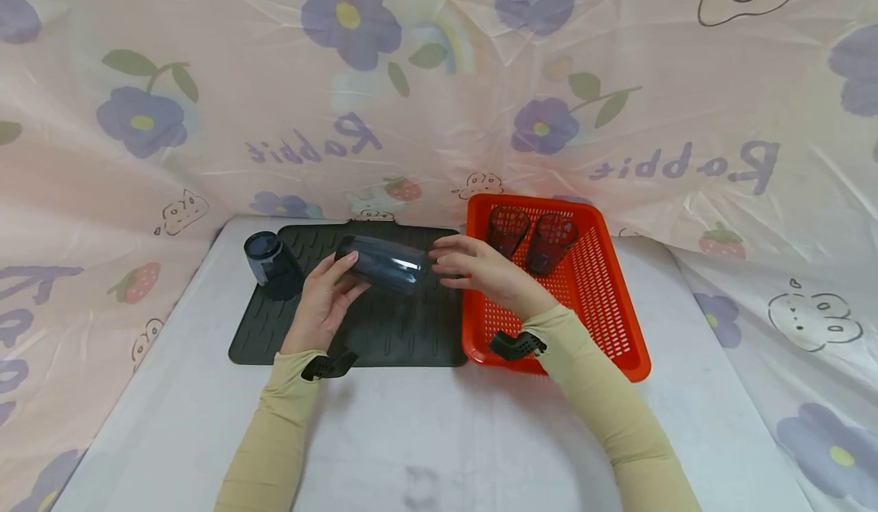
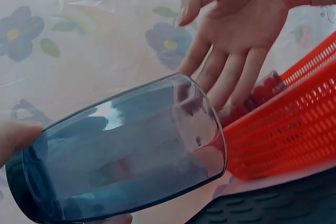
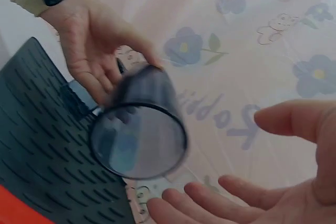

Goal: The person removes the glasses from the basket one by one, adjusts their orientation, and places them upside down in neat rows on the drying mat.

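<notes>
A bluish transparent drinking glass is held on its side above the dark mat. My left hand grips it near its thick base, thumb on one side and fingers on the other. Its open mouth points toward my right hand, whose fingers are spread just beyond the rim and hold nothing. In the right wrist view, a gap shows between that hand and the glass. A second dark glass stands on the mat's left part, seemingly upside down.
On the right, a red perforated plastic basket contains two glasses leaning at its back left. It adjoins the mat's right edge. A white cloth covers the table, and a flower-printed curtain hangs behind.
</notes>
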Demonstrator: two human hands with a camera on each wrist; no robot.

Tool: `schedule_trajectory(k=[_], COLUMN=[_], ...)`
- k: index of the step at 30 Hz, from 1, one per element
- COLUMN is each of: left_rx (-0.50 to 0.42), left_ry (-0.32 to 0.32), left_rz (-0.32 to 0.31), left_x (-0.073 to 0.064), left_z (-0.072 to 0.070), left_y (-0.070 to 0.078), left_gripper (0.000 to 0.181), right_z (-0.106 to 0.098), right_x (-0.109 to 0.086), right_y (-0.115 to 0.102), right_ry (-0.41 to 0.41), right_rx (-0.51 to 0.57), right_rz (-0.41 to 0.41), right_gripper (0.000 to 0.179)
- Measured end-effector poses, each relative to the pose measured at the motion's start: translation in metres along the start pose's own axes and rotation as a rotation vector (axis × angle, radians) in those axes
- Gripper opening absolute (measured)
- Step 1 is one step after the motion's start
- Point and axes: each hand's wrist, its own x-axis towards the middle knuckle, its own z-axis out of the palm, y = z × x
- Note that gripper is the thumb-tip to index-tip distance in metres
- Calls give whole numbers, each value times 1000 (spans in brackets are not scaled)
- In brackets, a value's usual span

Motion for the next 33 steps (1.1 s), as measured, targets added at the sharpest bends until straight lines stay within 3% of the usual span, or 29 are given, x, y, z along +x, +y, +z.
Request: schedule_trajectory(k=[4,11,23,33], left_rx=[15,62,124,197], left_ry=[1,6,115,186], left_rz=[29,62,107,158], left_x=[-2,-2,1,1], left_z=[-6,-14,-35,-47], left_y=[2,5,13,18], left_gripper=[50,54,63,64], right_z=[-7,-23,-54,-76], right_x=[-6,-17,-34,-48], right_y=[-7,-16,-19,-21], right_ry=[8,37,105,146], right_rx=[31,82,177,178], right_rz=[-32,-49,-60,-61], right_gripper=[44,40,47,51])
